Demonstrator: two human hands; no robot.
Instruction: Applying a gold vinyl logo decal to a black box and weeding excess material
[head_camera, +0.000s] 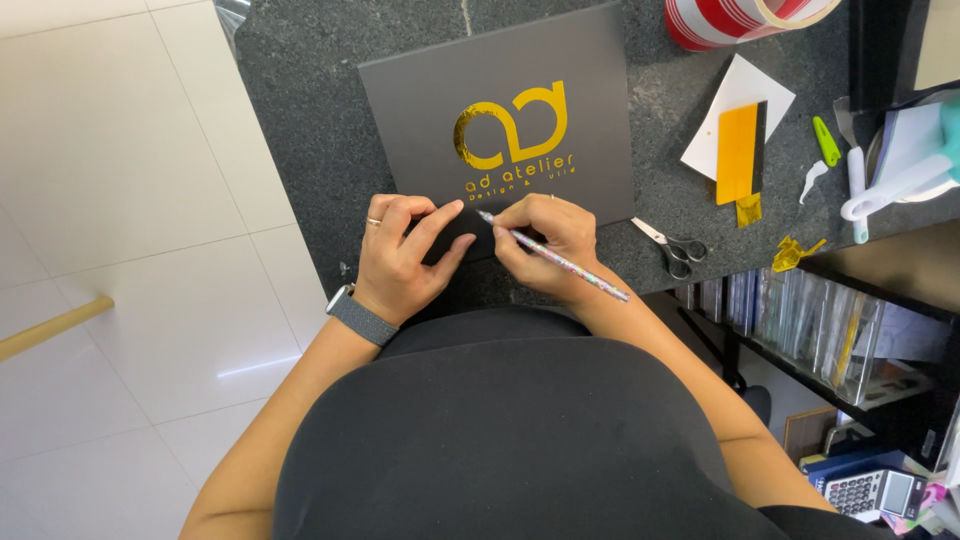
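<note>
Two hands rest on a grey card (500, 90) lying on a dark speckled counter (300, 120): left hand (405, 255) presses it loosely, right hand (545, 245) grips a pen (560, 262); scissors (672, 246) lie right, white floor tiles (120, 200) left.

Bright, even daylight fills the view; the glossy white tiled floor (120, 200) shows a soft glare streak. Shadows are faint, focus sharp, with slight wide-angle bending at edges.

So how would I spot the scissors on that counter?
Start at the dark card with the gold emblem on the black counter. Just off its lower right corner, beside the right hand holding a pen, lie small scissors: silver blades, black handles, unlike the yellow scraps nearby.
</note>
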